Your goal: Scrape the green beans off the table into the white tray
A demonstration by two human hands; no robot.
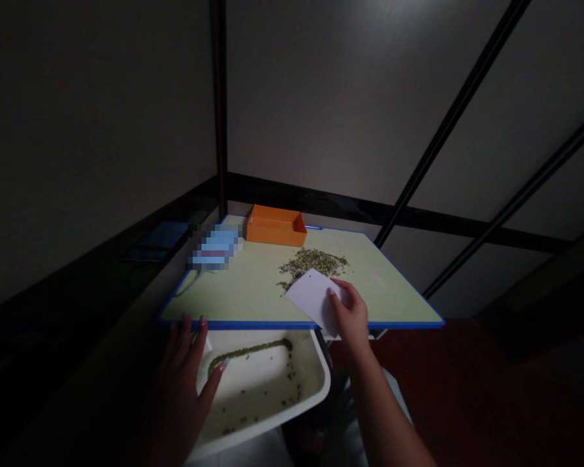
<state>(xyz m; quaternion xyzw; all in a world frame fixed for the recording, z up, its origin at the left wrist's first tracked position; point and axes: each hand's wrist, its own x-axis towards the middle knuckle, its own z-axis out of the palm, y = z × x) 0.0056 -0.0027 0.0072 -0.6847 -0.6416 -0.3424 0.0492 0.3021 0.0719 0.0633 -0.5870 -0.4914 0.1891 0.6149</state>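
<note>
A white card (307, 299) with a small hole in its corner is gripped in my right hand (351, 312), thumb on top. Its far edge meets the near side of a loose heap of small greenish-brown beans or seeds (316, 261) spread on the table. My left hand (187, 363) has its fingers apart, over the left side of a white plastic tub (321, 389) below the table's front edge. More of the same grains line the tub's far inner edge, and a few lie scattered on its floor.
An orange open box (275, 227) stands at the back of the pale green table (243, 292), which has a blue rim. At the left lies a blurred light-blue object (217, 246) with a cord. Dark-framed wall panels (321, 97) rise behind.
</note>
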